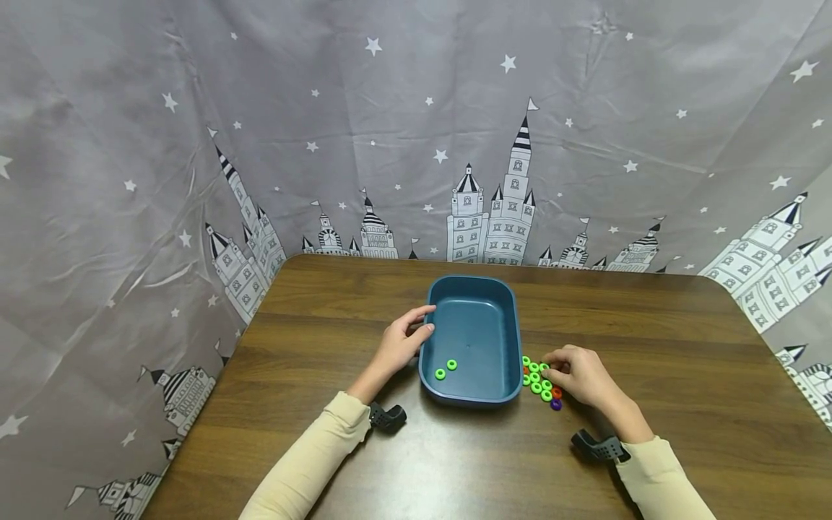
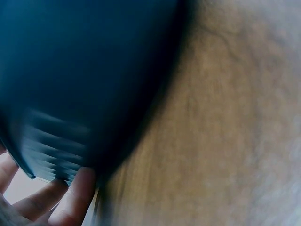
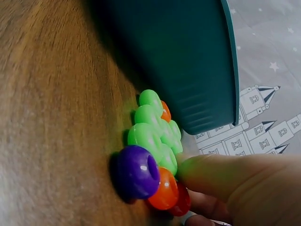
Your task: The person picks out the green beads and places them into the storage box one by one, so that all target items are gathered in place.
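A dark blue plastic bin (image 1: 469, 339) stands on the table with two green ring beads (image 1: 445, 370) on its floor. My left hand (image 1: 398, 345) is at its left side, fingertips at the rim and against the ribbed outer wall (image 2: 56, 141). Just right of the bin lies a small heap of green ring beads (image 1: 536, 388), with a few orange-red ones (image 3: 164, 190) and one purple bead (image 3: 138, 172). My right hand (image 1: 583, 375) is at the heap, index finger and thumb on either side of a green bead; I cannot tell whether they pinch it.
The wooden table (image 1: 338, 318) extends around the bin and beads. Behind it hangs a grey cloth (image 1: 390, 144) printed with castles and stars. A black band sits on each wrist, the left band (image 1: 388, 417) near the bin's front left corner.
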A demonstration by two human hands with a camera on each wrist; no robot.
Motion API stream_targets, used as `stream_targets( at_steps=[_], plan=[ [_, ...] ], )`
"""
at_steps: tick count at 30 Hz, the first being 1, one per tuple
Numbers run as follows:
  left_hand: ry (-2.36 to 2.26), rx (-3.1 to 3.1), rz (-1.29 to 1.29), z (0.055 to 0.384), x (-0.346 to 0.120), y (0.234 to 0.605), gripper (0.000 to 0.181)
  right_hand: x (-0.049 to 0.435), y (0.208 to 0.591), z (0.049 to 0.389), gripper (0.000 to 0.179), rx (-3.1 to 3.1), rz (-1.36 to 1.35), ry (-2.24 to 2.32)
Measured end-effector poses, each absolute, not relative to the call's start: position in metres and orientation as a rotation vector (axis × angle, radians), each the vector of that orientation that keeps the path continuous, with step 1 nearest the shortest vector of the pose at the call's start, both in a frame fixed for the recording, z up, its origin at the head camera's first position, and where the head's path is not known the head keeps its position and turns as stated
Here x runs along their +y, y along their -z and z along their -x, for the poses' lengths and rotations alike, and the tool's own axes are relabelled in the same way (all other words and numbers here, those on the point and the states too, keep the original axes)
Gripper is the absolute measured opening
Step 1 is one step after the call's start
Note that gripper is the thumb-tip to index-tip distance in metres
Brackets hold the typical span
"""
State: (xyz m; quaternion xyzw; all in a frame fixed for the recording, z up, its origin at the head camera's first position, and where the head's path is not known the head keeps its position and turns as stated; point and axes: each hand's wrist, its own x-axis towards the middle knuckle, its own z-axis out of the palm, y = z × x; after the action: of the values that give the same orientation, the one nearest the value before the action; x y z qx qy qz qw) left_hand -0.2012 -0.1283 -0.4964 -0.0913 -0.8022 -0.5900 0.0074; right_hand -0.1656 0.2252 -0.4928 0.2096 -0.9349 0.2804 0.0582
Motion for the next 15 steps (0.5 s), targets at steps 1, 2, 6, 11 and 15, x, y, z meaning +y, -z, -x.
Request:
stream_targets(
  at_steps=[1,2,6,11,15],
  plan=[
    [1.838,-2.513,0.276,0.201,-0.128,0.496,0.041,0.225,0.493,0.166,0.012,-2.835,-0.633,-0.849],
    [1.83,-2.519,0.271,0.2,-0.127,0.495,0.041,0.225,0.493,0.165,0.012,-2.836,-0.631,-0.846],
    [1.827,-2.537,0.273,0.192,-0.126,0.48,0.041,0.224,0.494,0.165,0.013,-2.843,-0.619,-0.836],
    [1.831,-2.52,0.31,0.18,-0.125,0.458,0.039,0.223,0.494,0.165,0.013,-2.824,-0.617,-0.834],
    [1.826,-2.514,0.322,0.177,-0.125,0.455,0.038,0.224,0.495,0.165,0.012,-2.821,-0.618,-0.83]
  ],
)
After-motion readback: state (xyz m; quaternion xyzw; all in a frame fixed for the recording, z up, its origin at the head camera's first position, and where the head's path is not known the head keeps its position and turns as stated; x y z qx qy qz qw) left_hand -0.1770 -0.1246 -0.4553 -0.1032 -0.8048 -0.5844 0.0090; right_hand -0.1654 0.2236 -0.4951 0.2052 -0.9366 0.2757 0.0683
